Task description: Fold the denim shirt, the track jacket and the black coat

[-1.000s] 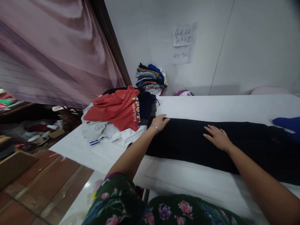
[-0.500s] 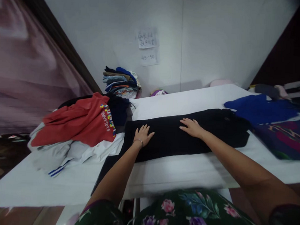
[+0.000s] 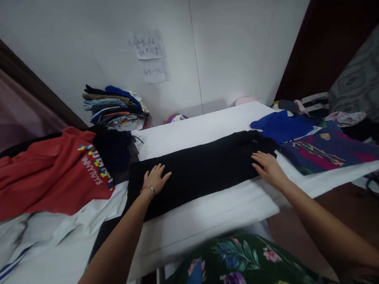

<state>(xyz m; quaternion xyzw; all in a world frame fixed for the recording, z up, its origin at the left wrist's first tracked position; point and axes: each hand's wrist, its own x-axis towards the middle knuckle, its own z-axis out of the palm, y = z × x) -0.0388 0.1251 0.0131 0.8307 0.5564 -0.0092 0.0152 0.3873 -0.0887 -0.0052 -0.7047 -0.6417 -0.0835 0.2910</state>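
A long folded black garment (image 3: 201, 167), which looks like trousers, lies flat across the white-covered table (image 3: 211, 219). My left hand (image 3: 155, 180) rests palm down on its left part, fingers spread, a bracelet at the wrist. Toward the garment's right end, my right hand (image 3: 267, 167) lies on its near edge with the fingers stretched out. Neither hand grips the cloth. Under my left forearm a dark piece of cloth (image 3: 103, 234) reaches down toward the table's front edge.
Left of the garment, a red sweatshirt (image 3: 60, 175) tops a heap of clothes. A folded clothes stack (image 3: 116, 108) stands by the wall. On the right lie a blue garment (image 3: 283, 125) and a patterned purple cloth (image 3: 329, 151). Two paper notes (image 3: 150, 53) hang on the wall.
My right hand has slid along the black garment toward its right end. The left hand stays on the left part. The view has turned to the right.
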